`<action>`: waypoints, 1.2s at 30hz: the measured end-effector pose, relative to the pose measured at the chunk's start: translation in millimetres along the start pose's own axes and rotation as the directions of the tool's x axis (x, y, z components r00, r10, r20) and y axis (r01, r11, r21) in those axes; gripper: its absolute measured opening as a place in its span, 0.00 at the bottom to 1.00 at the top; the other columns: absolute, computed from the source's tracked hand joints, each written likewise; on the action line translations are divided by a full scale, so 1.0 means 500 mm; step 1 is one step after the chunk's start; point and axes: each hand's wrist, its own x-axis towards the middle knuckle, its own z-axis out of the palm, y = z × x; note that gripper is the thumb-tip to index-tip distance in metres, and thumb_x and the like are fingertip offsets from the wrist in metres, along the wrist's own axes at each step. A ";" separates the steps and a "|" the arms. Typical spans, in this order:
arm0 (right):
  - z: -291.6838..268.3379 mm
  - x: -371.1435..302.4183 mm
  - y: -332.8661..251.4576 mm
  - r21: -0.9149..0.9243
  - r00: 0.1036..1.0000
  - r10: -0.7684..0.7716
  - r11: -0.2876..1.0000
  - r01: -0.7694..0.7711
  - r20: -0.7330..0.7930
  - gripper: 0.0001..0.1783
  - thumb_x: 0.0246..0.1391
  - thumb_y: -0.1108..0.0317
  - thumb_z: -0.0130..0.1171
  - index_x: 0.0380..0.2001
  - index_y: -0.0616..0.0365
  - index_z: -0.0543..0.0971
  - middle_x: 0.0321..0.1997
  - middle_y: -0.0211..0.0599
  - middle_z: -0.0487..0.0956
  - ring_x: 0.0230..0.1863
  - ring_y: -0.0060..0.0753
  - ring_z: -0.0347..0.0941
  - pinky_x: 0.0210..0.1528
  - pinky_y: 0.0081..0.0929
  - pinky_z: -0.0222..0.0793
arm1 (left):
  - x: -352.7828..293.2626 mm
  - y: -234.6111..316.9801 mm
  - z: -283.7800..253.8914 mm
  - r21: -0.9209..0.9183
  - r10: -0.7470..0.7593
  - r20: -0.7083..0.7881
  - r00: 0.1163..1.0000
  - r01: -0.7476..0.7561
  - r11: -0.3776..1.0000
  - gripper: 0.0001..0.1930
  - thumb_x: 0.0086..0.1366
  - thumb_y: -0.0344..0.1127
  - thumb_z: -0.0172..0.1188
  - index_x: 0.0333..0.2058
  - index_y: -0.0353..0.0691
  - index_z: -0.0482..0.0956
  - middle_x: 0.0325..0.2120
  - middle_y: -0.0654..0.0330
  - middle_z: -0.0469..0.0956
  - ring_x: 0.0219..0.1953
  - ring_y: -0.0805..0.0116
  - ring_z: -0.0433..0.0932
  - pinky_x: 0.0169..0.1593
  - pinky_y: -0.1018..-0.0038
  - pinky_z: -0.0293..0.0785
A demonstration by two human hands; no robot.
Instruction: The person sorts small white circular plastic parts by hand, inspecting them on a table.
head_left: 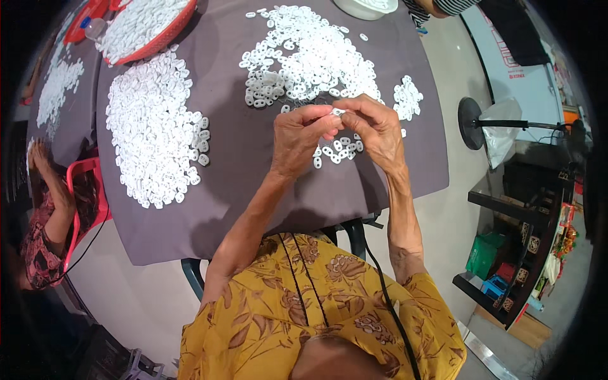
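Observation:
My two hands meet over the middle of the table, fingertips nearly touching. My left hand (296, 140) and my right hand (379, 134) both pinch one small white oval piece with holes (339, 112) between thumbs and forefingers. Just below them lies a small group of loose white oval pieces (342, 149). Beyond my fingers spreads a large heap of the same pieces (323, 54), with thin wire-like strands (297, 100) at its near edge. A second broad heap of white pieces (152, 133) covers the table's left side.
A red basket (166, 43) full of white pieces stands at the far left, a white bowl (367, 11) at the far edge. A small pile (407, 98) lies right. Another person's arm (54, 183) shows left beside a red chair (79, 168). A dark shelf (513, 221) stands right.

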 end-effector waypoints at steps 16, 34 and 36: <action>0.029 0.000 0.030 -0.526 0.929 -0.368 0.796 0.298 -0.031 0.16 0.40 0.72 0.62 0.35 0.61 0.75 0.25 0.39 0.74 0.25 0.33 0.72 0.26 0.25 0.66 | 0.011 -0.008 -0.004 -0.043 -0.180 0.005 0.984 0.180 0.983 0.12 0.58 0.37 0.55 0.28 0.31 0.78 0.21 0.62 0.76 0.23 0.79 0.72 0.28 0.84 0.70; 0.025 -0.004 0.038 -0.438 0.970 -0.240 0.876 0.203 -0.030 0.15 0.40 0.72 0.61 0.34 0.65 0.75 0.25 0.44 0.75 0.27 0.41 0.73 0.28 0.31 0.68 | 0.014 -0.025 -0.002 -0.066 -0.212 0.016 0.977 0.212 0.975 0.13 0.58 0.37 0.55 0.28 0.30 0.76 0.22 0.60 0.76 0.23 0.77 0.74 0.31 0.82 0.73; 0.028 -0.005 0.034 -0.430 0.972 -0.232 0.882 0.192 -0.044 0.15 0.40 0.71 0.61 0.34 0.65 0.75 0.26 0.44 0.75 0.27 0.41 0.73 0.28 0.31 0.69 | 0.014 -0.027 -0.005 -0.071 -0.195 0.019 0.981 0.196 0.978 0.12 0.58 0.37 0.55 0.28 0.30 0.76 0.22 0.60 0.76 0.23 0.77 0.74 0.31 0.81 0.73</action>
